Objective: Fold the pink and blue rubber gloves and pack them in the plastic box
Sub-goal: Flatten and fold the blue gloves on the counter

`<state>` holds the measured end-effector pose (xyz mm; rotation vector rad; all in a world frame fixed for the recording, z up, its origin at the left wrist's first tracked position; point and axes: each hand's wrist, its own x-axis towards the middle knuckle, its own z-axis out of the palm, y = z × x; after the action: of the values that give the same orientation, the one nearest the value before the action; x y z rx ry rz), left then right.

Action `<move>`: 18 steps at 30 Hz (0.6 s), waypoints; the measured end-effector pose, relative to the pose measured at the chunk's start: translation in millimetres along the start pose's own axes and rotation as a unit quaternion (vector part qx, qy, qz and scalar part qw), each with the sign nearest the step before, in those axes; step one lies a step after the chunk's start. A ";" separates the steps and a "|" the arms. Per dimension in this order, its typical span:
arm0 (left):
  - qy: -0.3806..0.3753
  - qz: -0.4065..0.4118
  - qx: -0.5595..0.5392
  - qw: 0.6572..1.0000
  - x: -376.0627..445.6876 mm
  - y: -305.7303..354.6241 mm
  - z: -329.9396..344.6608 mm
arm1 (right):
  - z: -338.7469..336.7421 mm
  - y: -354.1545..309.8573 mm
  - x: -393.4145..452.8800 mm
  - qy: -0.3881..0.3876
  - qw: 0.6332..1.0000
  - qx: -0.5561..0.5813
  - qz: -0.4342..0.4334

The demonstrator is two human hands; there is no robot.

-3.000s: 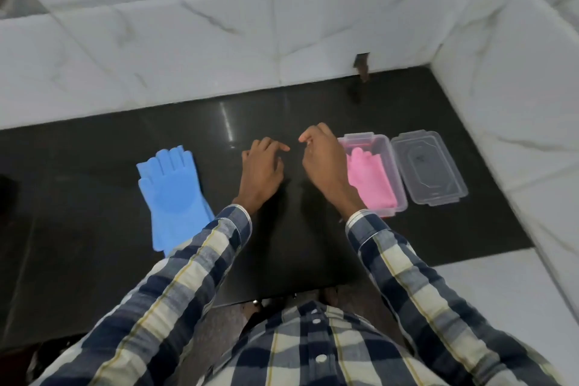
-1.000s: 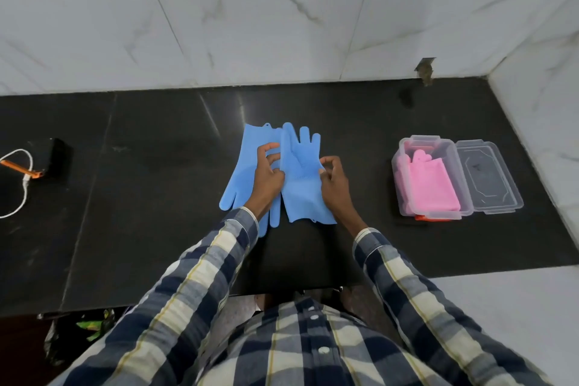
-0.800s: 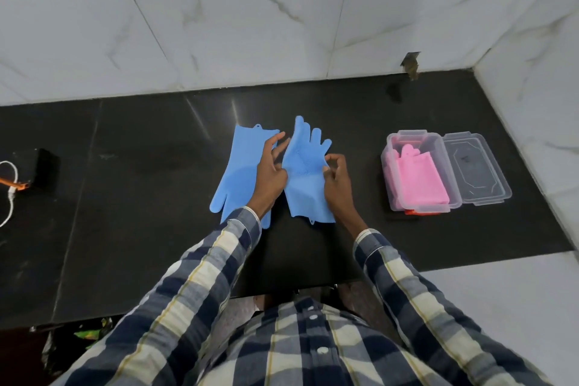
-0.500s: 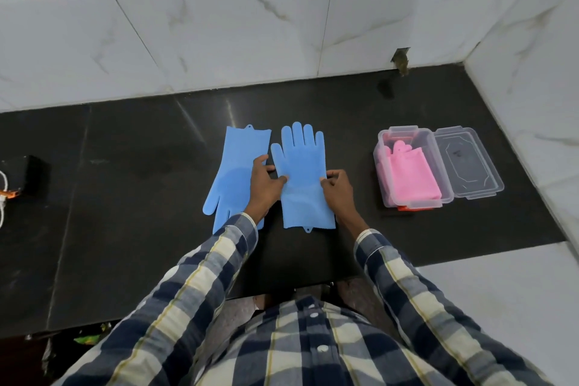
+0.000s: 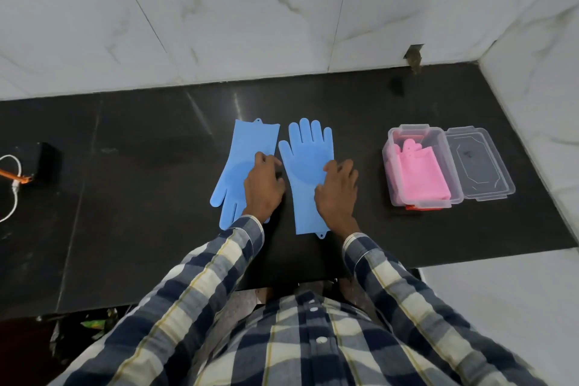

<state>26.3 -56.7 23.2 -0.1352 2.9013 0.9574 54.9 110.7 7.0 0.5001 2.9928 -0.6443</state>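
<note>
A person in a checked shirt leans over a black bench point(image 5: 141, 229) set against white marble-look wall tiles, with 2 blue gloves laid flat side by side near the middle of it. The left glove point(image 5: 241, 163) lies with its cuff toward the back edge and its fingers toward the front edge; the right glove point(image 5: 305, 166) lies the other way round, fingers toward the wall. The 2 gloves lie just beside each other, almost touching at the thumb.

The left hand point(image 5: 263, 188) rests on the left glove with its fingers loosely bent, pressing down and gripping nothing. The right hand point(image 5: 336, 189) rests on the right edge of the right glove, fingers also bent; whether the fingertips pinch the glove's edge or only press on it cannot be told from this angle.

Toward the bench's right end stands a clear plastic box point(image 5: 391, 178), open, with the pink gloves point(image 5: 419, 172) folded inside it, fingers toward the wall. Its clear lid point(image 5: 479, 163) lies flat just beside it on the right, touching. Something orange-red point(image 5: 421, 207) shows under the box's front edge.

At the far left edge sit a small black block point(image 5: 47, 161) and a white cable point(image 5: 12, 188) with an orange end.
</note>
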 end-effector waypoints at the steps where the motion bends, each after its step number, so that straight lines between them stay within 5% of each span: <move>1: 0.029 -0.004 0.014 0.999 -0.4 -4.7 -3.7 | 1.2 -8.0 -3.1 0.011 0.999 -0.023 -0.023; 8: 0.064 -0.185 0.034 0.980 8.9 -63.0 -40.7 | 19.2 -60.1 -14.9 -0.082 0.971 0.063 -0.215; 18: -0.108 -0.159 -0.214 0.958 39.1 -71.1 -62.4 | 32.3 -61.6 -2.6 -0.202 0.944 0.170 -0.200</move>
<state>-7.9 -153.0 27.1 -0.4752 2.3407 1.4124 36.7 43.7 2.0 -0.2300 2.6032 -1.1427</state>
